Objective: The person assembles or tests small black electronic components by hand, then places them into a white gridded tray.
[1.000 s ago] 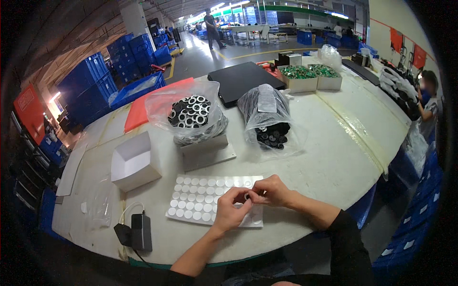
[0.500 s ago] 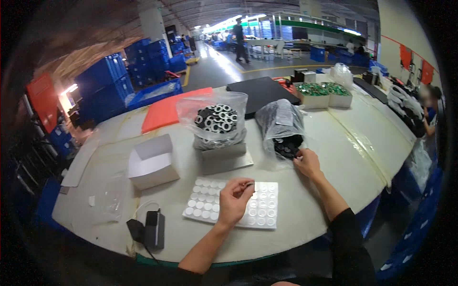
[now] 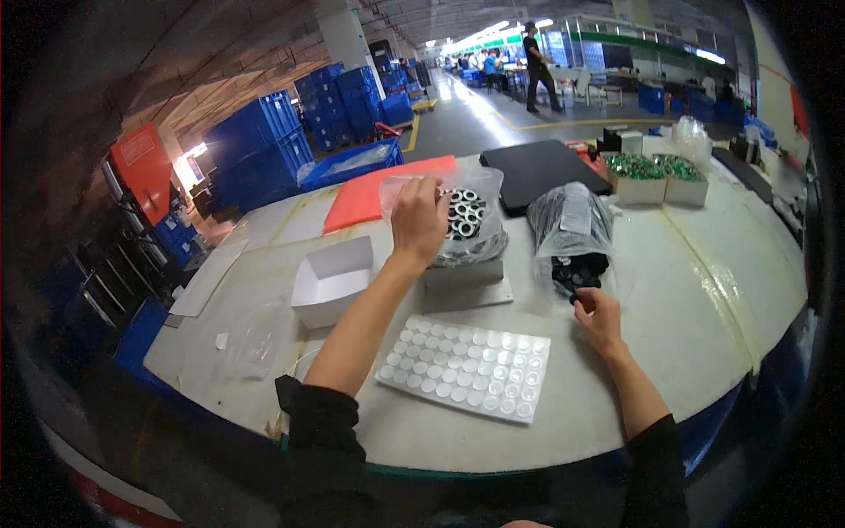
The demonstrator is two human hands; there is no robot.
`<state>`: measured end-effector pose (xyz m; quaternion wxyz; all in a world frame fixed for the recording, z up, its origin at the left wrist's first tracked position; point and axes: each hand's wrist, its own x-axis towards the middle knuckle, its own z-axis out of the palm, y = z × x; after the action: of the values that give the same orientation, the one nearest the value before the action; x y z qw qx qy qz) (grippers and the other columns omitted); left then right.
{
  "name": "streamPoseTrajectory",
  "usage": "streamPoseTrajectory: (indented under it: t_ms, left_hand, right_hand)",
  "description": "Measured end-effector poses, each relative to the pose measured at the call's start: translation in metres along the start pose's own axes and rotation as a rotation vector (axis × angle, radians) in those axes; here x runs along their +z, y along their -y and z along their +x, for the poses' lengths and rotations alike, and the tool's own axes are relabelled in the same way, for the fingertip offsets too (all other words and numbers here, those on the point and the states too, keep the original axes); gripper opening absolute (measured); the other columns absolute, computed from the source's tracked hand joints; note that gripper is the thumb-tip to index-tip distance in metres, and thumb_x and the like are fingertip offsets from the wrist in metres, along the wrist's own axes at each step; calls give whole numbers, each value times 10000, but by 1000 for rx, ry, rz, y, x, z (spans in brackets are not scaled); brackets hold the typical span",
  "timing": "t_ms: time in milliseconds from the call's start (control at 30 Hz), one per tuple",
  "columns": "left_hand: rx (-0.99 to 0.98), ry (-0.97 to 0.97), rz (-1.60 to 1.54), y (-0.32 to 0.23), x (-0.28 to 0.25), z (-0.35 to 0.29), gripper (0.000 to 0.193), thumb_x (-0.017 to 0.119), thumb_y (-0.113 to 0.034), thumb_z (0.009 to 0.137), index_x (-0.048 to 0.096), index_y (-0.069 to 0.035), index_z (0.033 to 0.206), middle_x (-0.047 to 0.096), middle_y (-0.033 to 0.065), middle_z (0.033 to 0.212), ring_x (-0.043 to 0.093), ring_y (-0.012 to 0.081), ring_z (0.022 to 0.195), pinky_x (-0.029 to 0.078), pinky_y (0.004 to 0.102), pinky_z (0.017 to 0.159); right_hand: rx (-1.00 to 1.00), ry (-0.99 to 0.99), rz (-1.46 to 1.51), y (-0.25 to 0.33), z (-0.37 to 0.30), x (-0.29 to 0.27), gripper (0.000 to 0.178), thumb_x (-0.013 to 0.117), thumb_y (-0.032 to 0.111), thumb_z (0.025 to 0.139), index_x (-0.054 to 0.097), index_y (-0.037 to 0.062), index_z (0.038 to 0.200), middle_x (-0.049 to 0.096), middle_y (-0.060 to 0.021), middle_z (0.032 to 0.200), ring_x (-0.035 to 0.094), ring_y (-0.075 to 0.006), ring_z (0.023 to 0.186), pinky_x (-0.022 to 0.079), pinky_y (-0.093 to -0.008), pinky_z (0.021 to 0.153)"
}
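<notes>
My left hand (image 3: 419, 222) is over the left rim of a clear plastic bag (image 3: 488, 189) filled with black-and-silver rings (image 3: 466, 216). Its fingers are curled together at the rings, and what they hold, if anything, is hidden. My right hand (image 3: 600, 320) pinches a small black part (image 3: 576, 298) just in front of a second clear bag (image 3: 563, 224), whose mouth shows a heap of black parts (image 3: 581, 268). Between my arms lies a white sheet (image 3: 431, 396) with rows of round white pieces; those toward its right end look like rings.
A white open box (image 3: 333, 299) stands left of the ring bag, which rests on a grey metal block (image 3: 466, 290). Behind are an orange-red sheet (image 3: 365, 194), a black flat case (image 3: 537, 172) and boxes of green parts (image 3: 638, 189). A person (image 3: 539, 70) is in the far aisle.
My left hand has moved from above the white sheet up to the bag of rings. My right hand has drawn back slightly from the bag of black parts. The view has shifted left.
</notes>
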<state>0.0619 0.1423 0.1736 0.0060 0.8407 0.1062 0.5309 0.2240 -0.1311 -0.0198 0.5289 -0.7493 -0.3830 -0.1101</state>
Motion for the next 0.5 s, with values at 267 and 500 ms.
streamPoseTrajectory:
  t_ms: [267, 500]
  left_hand:
    - [-213, 636, -397, -55, -42, -147, 100, 652, -106, 790, 631, -21, 839, 610, 109, 787, 602, 276, 743, 476, 371, 670]
    - [-163, 793, -309, -68, -13, -189, 131, 664, -177, 796, 653, -49, 824, 594, 104, 783, 604, 281, 769, 486, 393, 671]
  right_hand:
    - [50, 248, 472, 56, -29, 19, 125, 664, 30, 809, 654, -12, 926, 685, -75, 817, 645, -112, 716, 523, -251, 662]
    - [2, 314, 432, 62, -42, 21, 136, 664, 26, 806, 650, -15, 935, 674, -89, 805, 627, -113, 676, 512, -247, 623]
